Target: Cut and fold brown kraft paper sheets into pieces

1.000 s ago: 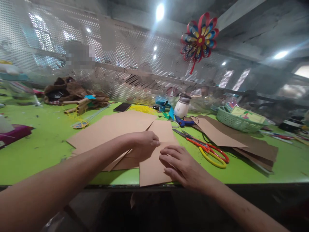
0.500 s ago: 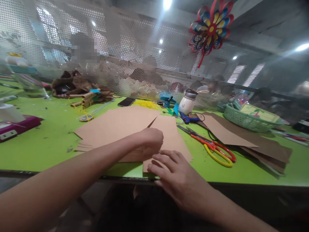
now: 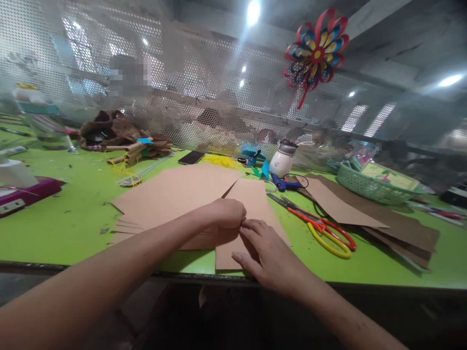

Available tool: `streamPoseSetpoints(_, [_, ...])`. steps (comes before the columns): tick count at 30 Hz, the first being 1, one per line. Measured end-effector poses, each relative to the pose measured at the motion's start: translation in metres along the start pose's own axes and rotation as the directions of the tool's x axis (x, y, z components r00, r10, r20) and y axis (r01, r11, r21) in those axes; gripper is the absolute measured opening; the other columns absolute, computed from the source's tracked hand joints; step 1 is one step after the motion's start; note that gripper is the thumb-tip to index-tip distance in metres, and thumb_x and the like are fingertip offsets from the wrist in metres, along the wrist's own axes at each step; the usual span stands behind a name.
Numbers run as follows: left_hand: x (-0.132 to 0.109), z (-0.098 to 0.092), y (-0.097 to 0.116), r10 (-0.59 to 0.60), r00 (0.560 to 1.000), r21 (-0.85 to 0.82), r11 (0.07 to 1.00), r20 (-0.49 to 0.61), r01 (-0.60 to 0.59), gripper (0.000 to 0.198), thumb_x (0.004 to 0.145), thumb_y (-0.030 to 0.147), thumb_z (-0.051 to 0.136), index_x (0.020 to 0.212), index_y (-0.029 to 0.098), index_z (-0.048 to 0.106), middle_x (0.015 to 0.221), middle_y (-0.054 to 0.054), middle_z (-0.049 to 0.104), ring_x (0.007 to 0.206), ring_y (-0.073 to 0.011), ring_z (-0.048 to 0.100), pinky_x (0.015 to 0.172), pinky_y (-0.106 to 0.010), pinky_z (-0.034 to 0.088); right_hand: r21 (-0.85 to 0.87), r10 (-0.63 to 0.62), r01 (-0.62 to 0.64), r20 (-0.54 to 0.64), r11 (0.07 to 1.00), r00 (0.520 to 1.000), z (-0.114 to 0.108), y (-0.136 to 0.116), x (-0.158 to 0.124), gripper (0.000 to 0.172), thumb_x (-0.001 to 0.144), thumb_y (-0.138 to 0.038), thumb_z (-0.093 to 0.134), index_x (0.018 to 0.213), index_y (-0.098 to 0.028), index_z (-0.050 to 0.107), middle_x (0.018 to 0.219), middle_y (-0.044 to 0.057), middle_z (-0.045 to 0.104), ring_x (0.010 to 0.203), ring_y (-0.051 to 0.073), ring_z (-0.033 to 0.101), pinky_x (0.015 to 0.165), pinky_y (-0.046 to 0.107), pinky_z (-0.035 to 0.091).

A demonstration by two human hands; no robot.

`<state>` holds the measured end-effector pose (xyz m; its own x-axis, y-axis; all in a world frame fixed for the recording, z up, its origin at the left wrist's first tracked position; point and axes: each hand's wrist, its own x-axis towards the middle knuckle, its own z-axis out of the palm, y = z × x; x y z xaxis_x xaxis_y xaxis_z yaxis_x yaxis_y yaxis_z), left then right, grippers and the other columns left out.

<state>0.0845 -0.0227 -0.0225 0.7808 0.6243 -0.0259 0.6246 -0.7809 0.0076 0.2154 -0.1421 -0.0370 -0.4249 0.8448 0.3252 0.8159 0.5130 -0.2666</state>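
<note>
Whereas the right hand (image 3: 270,255) was laid lower, at the near edge of the table, half a second ago, its fingers have since been brought up until their tips meet the left hand (image 3: 229,214) at the middle of the frame. The right hand is spread flat with nothing grasped and is pressed on the cardboard sheet (image 3: 251,197). The left hand is curled over the same sheet (whether an edge is pinched beneath it cannot be told). The sheet is laid at the lower centre, partly over a cardboard stack (image 3: 171,194) to its left. Scissors (image 3: 323,229) are seen just right of it on the green table (image 3: 65,218).
</note>
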Motion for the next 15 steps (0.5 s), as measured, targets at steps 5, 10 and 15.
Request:
streamPoseSetpoints(5, [-0.004, 0.001, 0.005, -0.068, 0.998, 0.053, 0.996, 0.011, 0.067, 0.018, 0.079, 0.017, 0.055, 0.082, 0.013, 0.072, 0.078, -0.012, 0.072, 0.065, -0.0202, 0.065, 0.065, -0.028, 0.047, -0.121, 0.089, -0.087, 0.010, 0.989, 0.996, -0.003, 0.012, 0.003, 0.036, 0.088, -0.037, 0.057, 0.109, -0.008, 0.063, 0.124, 0.018, 0.057, 0.116, 0.029, 0.049, 0.102, 0.043, 0.040])
streamPoseSetpoints(10, [0.001, -0.006, 0.006, -0.043, 0.997, 0.097, 0.995, 0.070, 0.037, 0.019, 0.079, 0.015, 0.055, 0.083, 0.013, 0.074, 0.083, -0.014, 0.073, 0.071, -0.0241, 0.067, 0.066, -0.030, 0.048, -0.252, 0.085, -0.068, 0.056, 0.965, 0.995, 0.001, 0.017, 0.001, 0.048, 0.095, -0.041, 0.044, 0.129, -0.009, 0.055, 0.133, 0.016, 0.055, 0.124, 0.030, 0.045, 0.106, 0.047, 0.036])
streamPoseSetpoints(15, [0.003, -0.011, 0.005, -0.050, 0.995, 0.115, 0.993, 0.088, 0.040, 0.022, 0.082, 0.022, 0.055, 0.086, 0.014, 0.075, 0.082, -0.016, 0.074, 0.072, -0.0271, 0.069, 0.066, -0.032, 0.049, -0.285, 0.059, -0.038, 0.068, 0.958, 0.996, 0.003, 0.014, -0.001, 0.050, 0.098, -0.040, 0.037, 0.138, -0.011, 0.049, 0.143, 0.011, 0.050, 0.128, 0.030, 0.042, 0.107, 0.047, 0.034])
